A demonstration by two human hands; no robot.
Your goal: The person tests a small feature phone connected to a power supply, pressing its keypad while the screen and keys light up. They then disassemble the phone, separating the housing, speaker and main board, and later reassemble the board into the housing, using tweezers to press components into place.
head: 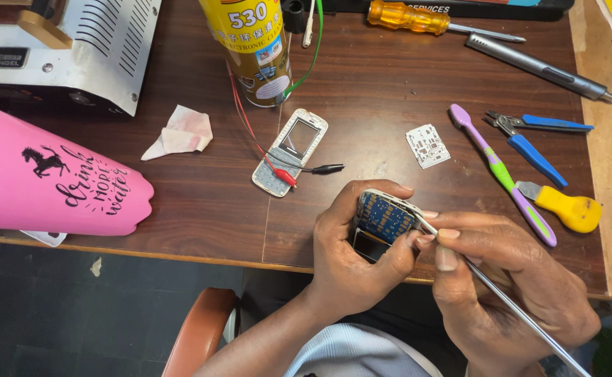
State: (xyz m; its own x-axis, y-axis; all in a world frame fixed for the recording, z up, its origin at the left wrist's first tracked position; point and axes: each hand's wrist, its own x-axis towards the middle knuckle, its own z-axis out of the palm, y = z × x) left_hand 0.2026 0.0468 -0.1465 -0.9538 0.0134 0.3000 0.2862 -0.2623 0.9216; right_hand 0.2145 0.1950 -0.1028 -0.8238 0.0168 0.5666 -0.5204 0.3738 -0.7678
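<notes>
**Operator:** From my remote station I start with the largest item. The dark wooden table (180,209) fills most of the view; its near edge runs left to right just under both hands. At far left a big pink bottle (47,178) lies on its side and overhangs that near edge. A grey metal machine (89,49) sits in the top left corner.

**Checker:** Open room?

**Operator:** Bare wood lies between the pink bottle and the hands, and a smaller patch around the white circuit piece (428,145). The right side is crowded: a purple and green toothbrush (505,174), blue-handled pliers (533,143), a yellow-handled tool (568,208), a grey pen-shaped driver (536,66) and an orange screwdriver (417,19). A yellow spray can (253,49) stands at top centre. Below it lies a white phone cover (290,152), crossed by red and black clip leads (299,171). A crumpled tissue (180,132) lies to its left.

**Checker:** Hands and workpiece?

**Operator:** The opened phone (384,222) is held above the near table edge, centre right. Its blue circuit board faces up, with a dark part below. My left hand (351,258) is closed around it, thumb on the right side. My right hand (508,286) pinches a thin metal tool (501,297), whose tip touches the phone's right edge.
</notes>
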